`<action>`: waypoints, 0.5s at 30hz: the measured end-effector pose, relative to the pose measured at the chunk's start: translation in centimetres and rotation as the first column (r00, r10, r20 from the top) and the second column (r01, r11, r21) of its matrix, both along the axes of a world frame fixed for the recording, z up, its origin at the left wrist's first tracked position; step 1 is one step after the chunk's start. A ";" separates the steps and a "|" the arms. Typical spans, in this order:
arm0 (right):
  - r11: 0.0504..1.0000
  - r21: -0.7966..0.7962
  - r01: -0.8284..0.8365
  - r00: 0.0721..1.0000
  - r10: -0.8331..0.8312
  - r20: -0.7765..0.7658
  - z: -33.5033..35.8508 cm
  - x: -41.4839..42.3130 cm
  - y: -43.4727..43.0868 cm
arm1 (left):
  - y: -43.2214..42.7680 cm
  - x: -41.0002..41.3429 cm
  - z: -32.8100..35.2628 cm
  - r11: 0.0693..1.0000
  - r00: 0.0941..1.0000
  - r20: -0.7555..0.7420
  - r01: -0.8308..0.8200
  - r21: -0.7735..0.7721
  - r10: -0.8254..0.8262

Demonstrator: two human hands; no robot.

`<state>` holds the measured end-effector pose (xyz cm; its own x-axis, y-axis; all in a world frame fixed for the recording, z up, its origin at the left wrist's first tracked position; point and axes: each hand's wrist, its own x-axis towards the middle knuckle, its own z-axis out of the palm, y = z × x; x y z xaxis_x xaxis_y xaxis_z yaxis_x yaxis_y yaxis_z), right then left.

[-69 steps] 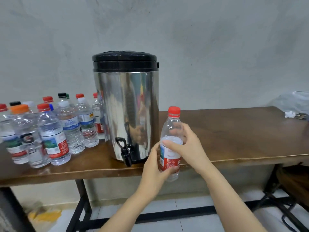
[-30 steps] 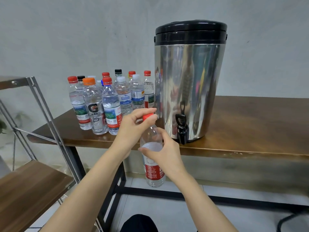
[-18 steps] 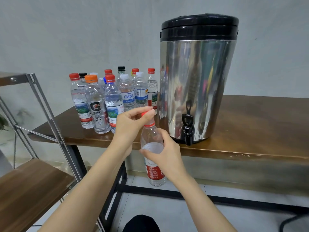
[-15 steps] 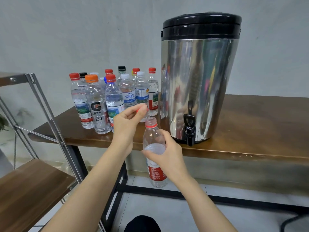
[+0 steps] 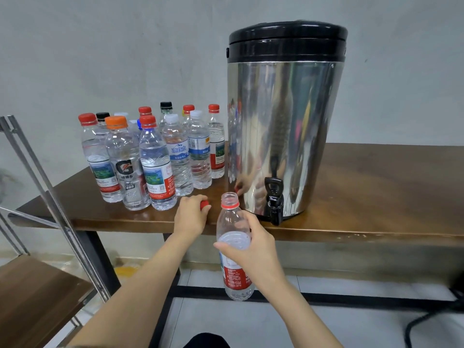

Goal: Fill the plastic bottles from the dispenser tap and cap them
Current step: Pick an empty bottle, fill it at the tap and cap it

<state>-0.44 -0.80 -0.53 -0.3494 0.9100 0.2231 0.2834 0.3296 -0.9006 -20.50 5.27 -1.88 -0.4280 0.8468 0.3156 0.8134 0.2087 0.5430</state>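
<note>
My right hand (image 5: 247, 243) grips a clear plastic bottle (image 5: 234, 277) with a red label, held upright in front of the table edge. Its mouth is uncapped and it is partly filled with water. My left hand (image 5: 192, 214) holds the red cap (image 5: 204, 204) down at the wooden table (image 5: 376, 197), left of the bottle. The steel dispenser (image 5: 283, 121) with a black lid stands on the table. Its black tap (image 5: 274, 200) hangs over the front edge, just right of the bottle's neck.
Several capped bottles (image 5: 153, 159) of water stand grouped on the table left of the dispenser. A metal-framed wooden shelf (image 5: 37, 297) is at the lower left. The table stretches bare to the right. A black cable (image 5: 431, 320) lies on the tiled floor.
My left hand unscrewed the red cap, lifted it off the bottle and lowered it to the table. The right hand kept hold of the bottle, which stayed left of the tap.
</note>
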 end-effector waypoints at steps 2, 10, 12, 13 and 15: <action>1.000 0.007 0.004 1.000 -0.004 -0.012 0.0 0.3 -0.1 | -0.2 0.4 0.4 1.000 1.000 -0.013 0.010 0.021 -0.010; 0.997 0.062 0.052 0.993 -0.044 -0.111 -0.1 3.1 -1.6 | -2.8 5.7 6.4 0.880 0.963 0.050 0.221 0.421 -0.267; 0.994 0.052 0.095 0.986 -0.087 -0.143 -0.2 4.6 -1.9 | -3.9 7.4 8.3 0.818 0.930 0.044 0.297 0.492 -0.365; 0.992 0.041 0.116 0.982 -0.108 -0.153 -0.3 5.3 -1.9 | -4.3 8.2 9.2 0.795 0.910 0.028 0.346 0.499 -0.414; 0.987 0.020 0.162 0.974 -0.156 -0.162 -0.8 6.6 -1.9 | -4.9 9.8 10.4 0.759 0.854 0.002 0.461 0.461 -0.520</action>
